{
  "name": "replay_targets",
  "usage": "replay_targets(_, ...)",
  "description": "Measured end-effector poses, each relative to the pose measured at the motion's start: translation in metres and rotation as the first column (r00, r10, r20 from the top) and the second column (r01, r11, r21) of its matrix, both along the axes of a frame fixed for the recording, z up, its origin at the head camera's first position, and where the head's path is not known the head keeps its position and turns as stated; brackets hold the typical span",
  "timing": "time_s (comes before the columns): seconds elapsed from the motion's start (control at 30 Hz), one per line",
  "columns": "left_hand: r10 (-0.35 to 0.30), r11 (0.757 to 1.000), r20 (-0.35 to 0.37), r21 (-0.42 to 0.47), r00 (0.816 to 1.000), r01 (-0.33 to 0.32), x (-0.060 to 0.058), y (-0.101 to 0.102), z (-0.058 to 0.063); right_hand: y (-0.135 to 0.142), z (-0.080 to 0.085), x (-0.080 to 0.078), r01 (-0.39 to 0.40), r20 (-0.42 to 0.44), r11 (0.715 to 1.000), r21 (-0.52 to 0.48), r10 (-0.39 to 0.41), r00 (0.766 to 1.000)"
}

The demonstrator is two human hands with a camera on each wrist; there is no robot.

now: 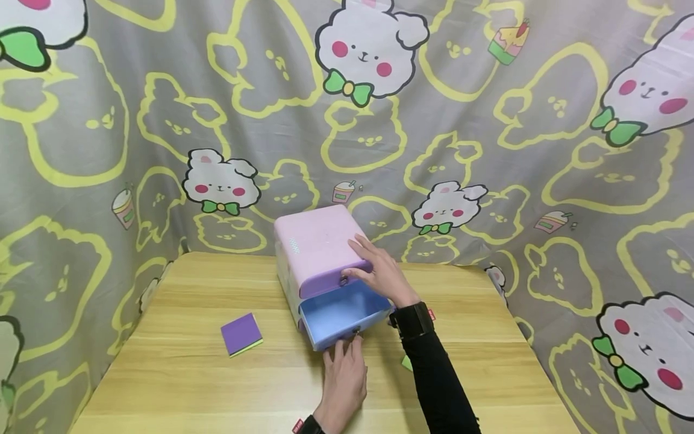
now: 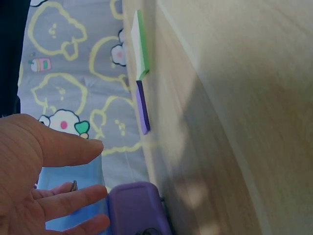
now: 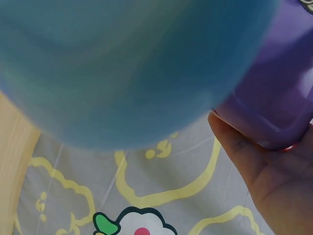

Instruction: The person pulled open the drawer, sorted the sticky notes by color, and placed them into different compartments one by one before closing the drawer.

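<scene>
A small drawer box with a pink top [image 1: 325,238] stands on the table, its lower blue drawer [image 1: 347,313] pulled out. The upper drawer has a purple front [image 1: 325,283] and stays in. My left hand [image 1: 344,380] is at the front of the blue drawer, its fingers touching the front near the small ring pull [image 2: 74,186]; the thumb stands apart. My right hand [image 1: 385,274] rests on the box's right front corner, fingers laid on the top and thumb on the purple front. In the right wrist view the blue drawer [image 3: 122,73] fills much of the picture.
A purple square pad [image 1: 241,333] with a green-yellow layer beneath lies left of the box. A green piece [image 1: 406,363] is partly hidden by the right sleeve [image 1: 439,374]. Patterned grey cloth [image 1: 293,120] hangs behind and beside the wooden table [image 1: 217,398].
</scene>
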State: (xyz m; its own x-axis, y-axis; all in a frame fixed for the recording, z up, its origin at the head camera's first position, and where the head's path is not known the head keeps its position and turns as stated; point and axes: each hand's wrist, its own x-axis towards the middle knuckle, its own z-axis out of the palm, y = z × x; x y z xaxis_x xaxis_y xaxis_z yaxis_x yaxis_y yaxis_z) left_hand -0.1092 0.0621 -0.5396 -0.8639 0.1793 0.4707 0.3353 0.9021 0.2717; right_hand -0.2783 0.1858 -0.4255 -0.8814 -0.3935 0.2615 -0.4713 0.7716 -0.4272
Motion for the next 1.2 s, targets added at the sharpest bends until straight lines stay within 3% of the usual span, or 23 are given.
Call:
replay_targets(0.47, 0.001, 1.0, 0.04, -0.014, 0.999, 0.0, 0.008, 0.0, 0.002, 0.0, -0.005, 0.0, 0.008, 0.0, 1.0, -0.016, -0.008, 1.0)
replay_targets(0.87, -0.02, 0.999, 0.148, -0.028, 0.989, 0.024, 0.011, -0.004, 0.002, -0.002, -0.005, -0.003, 0.005, 0.004, 1.0, -0.028, -0.005, 1.0)
replay_targets(1.07, -0.048, 0.998, 0.225, -0.02, 0.973, 0.054, 0.015, -0.006, 0.003, 0.001, -0.006, -0.001, 0.008, 0.006, 0.999, -0.033, -0.008, 1.0)
replay_targets(1.2, -0.057, 0.996, 0.205, -0.054, 0.977, 0.07, 0.015, -0.01, 0.004, 0.001, -0.005, -0.001, 0.008, 0.005, 0.999, -0.041, -0.008, 1.0)
